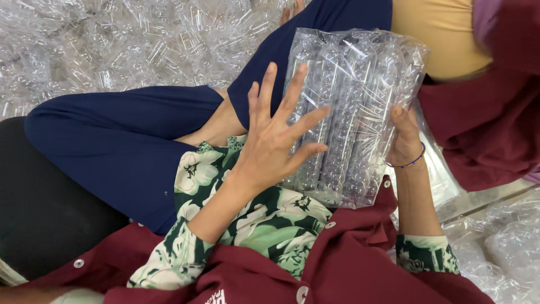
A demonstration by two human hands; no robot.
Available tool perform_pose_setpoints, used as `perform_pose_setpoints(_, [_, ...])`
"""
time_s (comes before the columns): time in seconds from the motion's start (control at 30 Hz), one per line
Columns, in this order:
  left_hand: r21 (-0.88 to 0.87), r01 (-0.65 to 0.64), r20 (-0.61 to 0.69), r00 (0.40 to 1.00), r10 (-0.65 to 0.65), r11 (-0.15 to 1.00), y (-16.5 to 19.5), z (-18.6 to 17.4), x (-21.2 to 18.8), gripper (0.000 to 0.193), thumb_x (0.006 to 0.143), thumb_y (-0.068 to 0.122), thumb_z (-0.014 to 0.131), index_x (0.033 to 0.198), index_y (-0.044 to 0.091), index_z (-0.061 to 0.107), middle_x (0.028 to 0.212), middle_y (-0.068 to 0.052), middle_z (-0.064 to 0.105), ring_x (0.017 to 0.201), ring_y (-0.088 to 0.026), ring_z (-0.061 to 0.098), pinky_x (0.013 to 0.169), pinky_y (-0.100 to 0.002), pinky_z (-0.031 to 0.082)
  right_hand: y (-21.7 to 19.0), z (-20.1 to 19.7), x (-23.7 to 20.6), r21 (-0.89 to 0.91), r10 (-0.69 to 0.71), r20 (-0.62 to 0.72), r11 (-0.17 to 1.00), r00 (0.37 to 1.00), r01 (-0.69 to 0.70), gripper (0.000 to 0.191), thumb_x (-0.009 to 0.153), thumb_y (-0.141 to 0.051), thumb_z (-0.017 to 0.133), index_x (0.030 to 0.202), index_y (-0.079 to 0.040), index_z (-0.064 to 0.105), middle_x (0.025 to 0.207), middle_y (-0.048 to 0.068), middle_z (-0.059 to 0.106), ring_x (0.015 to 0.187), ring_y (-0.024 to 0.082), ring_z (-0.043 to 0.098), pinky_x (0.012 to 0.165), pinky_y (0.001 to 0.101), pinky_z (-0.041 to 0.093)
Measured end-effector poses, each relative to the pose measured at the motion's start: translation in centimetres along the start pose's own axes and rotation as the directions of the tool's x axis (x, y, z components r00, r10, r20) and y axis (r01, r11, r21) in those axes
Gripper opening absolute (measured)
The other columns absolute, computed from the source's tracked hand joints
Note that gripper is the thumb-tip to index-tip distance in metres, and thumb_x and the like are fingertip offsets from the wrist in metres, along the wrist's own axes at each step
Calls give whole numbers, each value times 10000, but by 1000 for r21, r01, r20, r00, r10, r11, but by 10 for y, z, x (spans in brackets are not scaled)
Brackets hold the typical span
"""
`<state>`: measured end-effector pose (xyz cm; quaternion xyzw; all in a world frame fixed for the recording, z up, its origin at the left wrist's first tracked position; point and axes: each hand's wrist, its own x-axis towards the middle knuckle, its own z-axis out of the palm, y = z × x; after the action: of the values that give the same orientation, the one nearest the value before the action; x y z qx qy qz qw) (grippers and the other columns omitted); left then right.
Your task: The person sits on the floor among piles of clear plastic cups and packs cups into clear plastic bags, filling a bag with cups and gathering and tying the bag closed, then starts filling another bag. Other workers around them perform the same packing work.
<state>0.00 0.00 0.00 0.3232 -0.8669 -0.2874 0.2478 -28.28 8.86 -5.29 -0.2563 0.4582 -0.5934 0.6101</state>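
Observation:
A clear plastic bag packed with rows of small transparent bottles (354, 107) rests upright on my lap. My left hand (275, 135) lies flat against its left face with the fingers spread wide. My right hand (404, 138), with a thin purple bracelet at the wrist, grips the bag's right edge from behind, the thumb on the front. My sleeves are green and white flowered cloth under a maroon garment (349, 264).
A heap of loose clear plastic bottles (129, 45) covers the floor at the top left. Another person in dark blue trousers (124, 146) sits cross-legged right against me, with a maroon cloth (484, 118) at right. More filled clear bags (506, 247) lie at the lower right.

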Motion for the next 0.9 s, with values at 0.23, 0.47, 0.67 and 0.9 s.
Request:
perform_pose_setpoints(0.23, [5,36,40,999,-37,999,-3,13,-14,630,964,596,638,1526,327,545,1738,-133,129,1603,-486,15,1251,-753,85,-3,6,-1,-17,9,8,1000,1000,-8,815,975,-453,757,1549,20,425,1354,151,639,1139,243,686,952,402,593])
perform_pose_setpoints(0.47, [-20,43,35,998,-42,999,-2,-2,-33,649,979,609,631,1560,347,506,1762,-114,127,1640,-469,9,1297,-744,131,2,0,-1,-7,5,3,1000,1000,-5,793,979,-438,757,1538,22,433,1356,147,642,1166,244,686,983,415,592])
perform_pose_setpoints(0.67, [16,112,152,982,-113,994,-3,2,-36,689,898,619,638,1519,349,515,1729,-145,107,1580,-505,5,1206,-765,117,9,-8,0,23,2,-5,1000,1000,-1,744,998,-406,745,1528,22,447,1359,141,647,1183,244,685,1008,419,589])
perform_pose_setpoints(0.9, [-25,27,87,996,-25,999,7,-7,-52,657,963,625,620,1553,366,492,1754,-111,102,1621,-485,4,1283,-747,100,11,-12,-2,38,3,3,999,1000,-3,717,1004,-399,744,1514,22,466,1339,146,656,1162,248,695,1000,427,595])
